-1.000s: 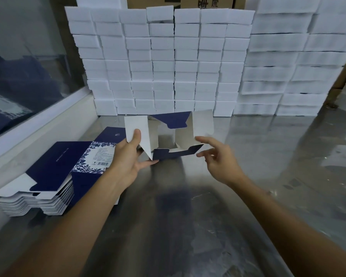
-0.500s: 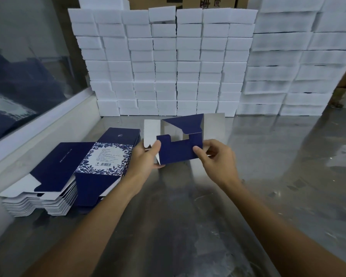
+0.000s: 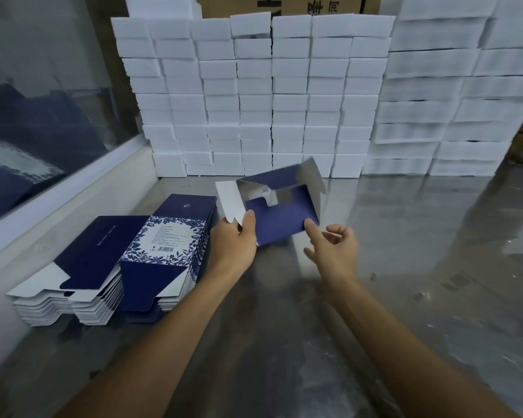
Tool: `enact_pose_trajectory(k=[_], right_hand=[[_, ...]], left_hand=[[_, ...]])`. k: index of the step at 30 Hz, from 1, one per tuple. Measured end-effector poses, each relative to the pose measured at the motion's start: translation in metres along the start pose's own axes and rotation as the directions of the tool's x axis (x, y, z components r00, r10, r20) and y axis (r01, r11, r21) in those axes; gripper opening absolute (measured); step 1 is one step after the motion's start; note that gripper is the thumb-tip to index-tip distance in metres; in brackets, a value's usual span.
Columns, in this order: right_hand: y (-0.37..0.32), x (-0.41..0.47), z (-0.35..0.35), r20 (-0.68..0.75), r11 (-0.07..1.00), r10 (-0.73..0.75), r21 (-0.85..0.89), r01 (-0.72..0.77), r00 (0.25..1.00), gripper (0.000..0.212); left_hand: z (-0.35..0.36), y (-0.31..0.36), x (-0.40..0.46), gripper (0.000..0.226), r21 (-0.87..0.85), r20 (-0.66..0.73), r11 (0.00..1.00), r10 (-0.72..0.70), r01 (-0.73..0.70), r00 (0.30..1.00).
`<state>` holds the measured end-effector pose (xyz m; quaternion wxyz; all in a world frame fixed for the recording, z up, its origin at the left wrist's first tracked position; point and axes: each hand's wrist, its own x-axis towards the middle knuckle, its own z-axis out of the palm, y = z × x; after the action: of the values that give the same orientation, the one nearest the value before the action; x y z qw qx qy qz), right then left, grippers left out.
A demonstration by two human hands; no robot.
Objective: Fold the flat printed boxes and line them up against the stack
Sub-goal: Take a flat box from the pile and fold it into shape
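Note:
A half-folded navy box (image 3: 280,215) with white inner faces is held above the steel table, its end flaps open toward me. My left hand (image 3: 234,242) grips its left edge, thumb on the navy flap, beside a white flap sticking up. My right hand (image 3: 334,248) is just right of the box, its index finger touching the lower right corner of the navy flap, the other fingers loosely curled. A pile of flat printed boxes (image 3: 127,260) lies at the left. The tall stack of white blocks (image 3: 254,98) stands behind.
The shiny steel table (image 3: 420,267) stretches right and toward me. A second white stack (image 3: 453,95) rises at the back right. A glass pane with a white ledge (image 3: 61,200) runs along the left. Brown cartons (image 3: 284,6) show above the stacks.
The box has tilted, its right side lifting and opening. My right hand let go of the front flap and now only touches its corner with the index finger. My left hand keeps its grip.

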<state>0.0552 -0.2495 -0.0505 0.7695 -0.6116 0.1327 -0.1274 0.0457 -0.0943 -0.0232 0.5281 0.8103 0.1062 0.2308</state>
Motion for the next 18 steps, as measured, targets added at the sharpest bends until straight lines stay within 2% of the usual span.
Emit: enact_pose_trajectory(k=[2, 3, 6, 8, 10, 14, 18], right_hand=[[-0.003, -0.005, 0.002, 0.056, 0.989, 0.138, -0.053, -0.135, 0.989, 0.042], [-0.005, -0.008, 0.003, 0.121, 0.982, 0.167, -0.111, -0.154, 0.978, 0.042], [-0.005, -0.019, 0.007, 0.347, 0.962, 0.119, -0.273, -0.021, 0.93, 0.042], [-0.006, -0.024, 0.011, 0.414, 0.943, 0.048, -0.318, 0.095, 0.909, 0.045], [-0.008, -0.027, 0.013, 0.439, 0.942, 0.017, -0.309, 0.133, 0.898, 0.045], [-0.012, -0.027, 0.013, 0.443, 0.934, 0.023, -0.328, 0.138, 0.896, 0.041], [-0.013, -0.026, 0.01, 0.44, 0.934, 0.042, -0.335, 0.121, 0.897, 0.042]], left_hand=[[0.001, 0.001, -0.001, 0.04, -0.058, 0.012, 0.997, -0.048, 0.049, 0.999], [0.002, 0.001, -0.001, 0.036, -0.08, 0.024, 0.995, -0.062, 0.064, 0.998], [0.005, 0.002, -0.005, 0.032, -0.087, 0.076, 0.995, -0.043, 0.05, 0.996], [0.006, 0.003, -0.007, 0.033, -0.076, 0.091, 0.996, -0.044, 0.051, 0.995], [0.005, 0.004, -0.008, 0.03, -0.088, 0.101, 0.993, -0.064, 0.073, 0.993], [0.003, 0.002, -0.01, 0.018, -0.226, 0.171, 0.965, -0.098, 0.136, 0.98], [0.003, 0.001, -0.012, 0.016, -0.223, 0.186, 0.966, -0.092, 0.133, 0.978]])
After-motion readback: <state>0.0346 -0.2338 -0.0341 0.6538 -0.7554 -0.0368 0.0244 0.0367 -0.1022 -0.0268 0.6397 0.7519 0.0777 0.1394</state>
